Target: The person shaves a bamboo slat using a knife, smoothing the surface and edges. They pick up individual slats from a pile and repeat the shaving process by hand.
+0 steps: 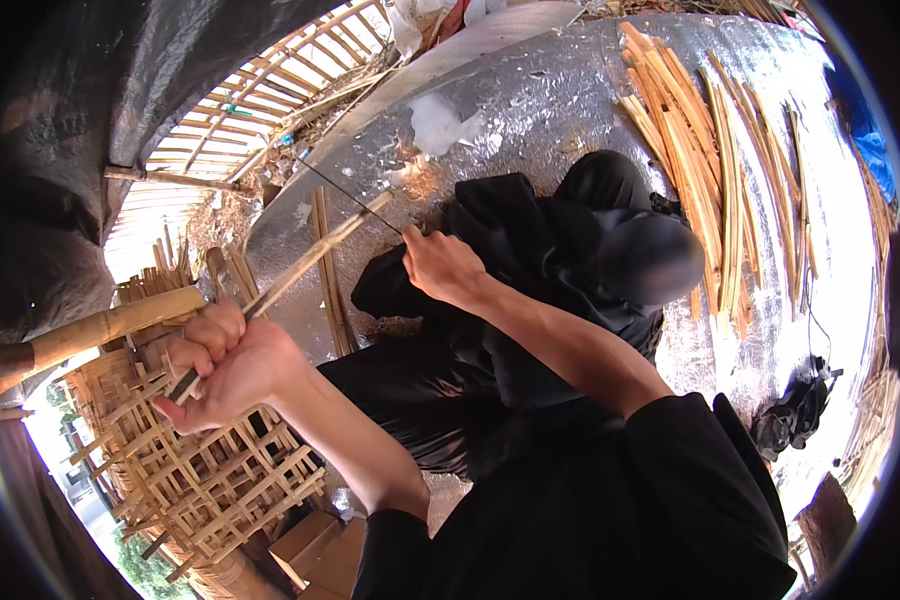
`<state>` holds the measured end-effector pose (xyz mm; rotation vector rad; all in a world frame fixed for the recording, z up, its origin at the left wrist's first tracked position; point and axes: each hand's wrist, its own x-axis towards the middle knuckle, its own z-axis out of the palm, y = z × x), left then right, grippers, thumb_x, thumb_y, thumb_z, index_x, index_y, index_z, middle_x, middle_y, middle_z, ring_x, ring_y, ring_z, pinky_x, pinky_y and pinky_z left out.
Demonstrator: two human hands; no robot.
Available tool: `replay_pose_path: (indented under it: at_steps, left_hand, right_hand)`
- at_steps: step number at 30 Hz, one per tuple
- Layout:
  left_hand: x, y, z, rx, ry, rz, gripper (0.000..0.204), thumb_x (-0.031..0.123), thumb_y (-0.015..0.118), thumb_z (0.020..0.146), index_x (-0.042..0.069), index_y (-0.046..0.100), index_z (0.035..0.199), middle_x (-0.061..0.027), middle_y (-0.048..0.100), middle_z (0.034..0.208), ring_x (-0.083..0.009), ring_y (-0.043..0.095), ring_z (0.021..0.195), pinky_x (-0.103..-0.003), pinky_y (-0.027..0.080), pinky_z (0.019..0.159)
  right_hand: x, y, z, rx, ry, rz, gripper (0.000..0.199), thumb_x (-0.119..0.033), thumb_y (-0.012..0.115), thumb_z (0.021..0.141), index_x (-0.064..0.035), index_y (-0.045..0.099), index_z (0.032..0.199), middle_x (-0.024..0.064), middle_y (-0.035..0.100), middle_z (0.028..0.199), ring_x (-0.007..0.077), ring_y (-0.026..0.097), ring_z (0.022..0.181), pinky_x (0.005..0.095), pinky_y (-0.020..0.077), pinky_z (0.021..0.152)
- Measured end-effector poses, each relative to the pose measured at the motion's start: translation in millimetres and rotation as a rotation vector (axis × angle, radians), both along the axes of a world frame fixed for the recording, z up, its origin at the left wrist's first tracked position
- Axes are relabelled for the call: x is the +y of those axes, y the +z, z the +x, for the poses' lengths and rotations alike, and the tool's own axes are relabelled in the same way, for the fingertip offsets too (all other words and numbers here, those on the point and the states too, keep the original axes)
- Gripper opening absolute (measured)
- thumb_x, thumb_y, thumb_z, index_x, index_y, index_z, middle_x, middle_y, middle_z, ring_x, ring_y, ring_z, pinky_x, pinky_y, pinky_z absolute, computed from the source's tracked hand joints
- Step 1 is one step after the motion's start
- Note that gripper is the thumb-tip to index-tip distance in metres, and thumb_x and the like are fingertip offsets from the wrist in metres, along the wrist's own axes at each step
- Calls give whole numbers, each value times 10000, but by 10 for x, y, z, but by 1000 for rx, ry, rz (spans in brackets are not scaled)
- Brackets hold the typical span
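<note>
My left hand (220, 360) is closed around a long bamboo strip (315, 255), which slants up to the right. A short, darker end of the strip shows below the fist. My right hand (440, 265) is closed on the lower end of a thin dark blade-like tool (348, 190), seen nearly edge-on. This tool runs up to the left and crosses close to the strip's far end; whether they touch I cannot tell. The part of the tool inside my right fist is hidden. Black cloth (510, 230) covers the legs beneath my right forearm.
Bundled bamboo strips (685, 140) lie on the silvery ground sheet (550, 70) at the far right. Two more strips (332, 280) lie beyond my left wrist. At left are a woven bamboo lattice (205, 480) and a thick bamboo pole (120, 325). A cardboard box (330, 560) sits below.
</note>
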<state>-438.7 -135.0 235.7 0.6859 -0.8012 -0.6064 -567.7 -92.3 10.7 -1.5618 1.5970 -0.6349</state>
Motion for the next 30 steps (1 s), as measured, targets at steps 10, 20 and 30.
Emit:
replay_pose_path:
  at_steps: [10,20,30]
  left_hand:
    - [-96,46,-172,48,116,89,560,629,332,896,168,186,611,26,116,524,-120,93,487,-302,115,486]
    - [-67,109,-40,31,-4,77,554,625,347,890,174,177,617,26,123,534,-119,91,494,-304,117,491]
    - [-17,51,-110,-46,-184,35,585,660,336,896,171,168,621,11,124,529,-122,89,504,-298,121,497]
  right_hand:
    - [-80,-1066,53,-332,-217,146,272,-307,548,957,-44,488,985,130,581,610,308,555,486,468,502,540]
    - [26,279,255,6,-53,-103,208,-224,561,934,-58,469,1018,212,663,737,436,665,689,505,554,592]
    - [162,909,229,-52,-42,-223,261,-284,533,948,-76,483,1097,218,676,761,421,682,675,507,562,578]
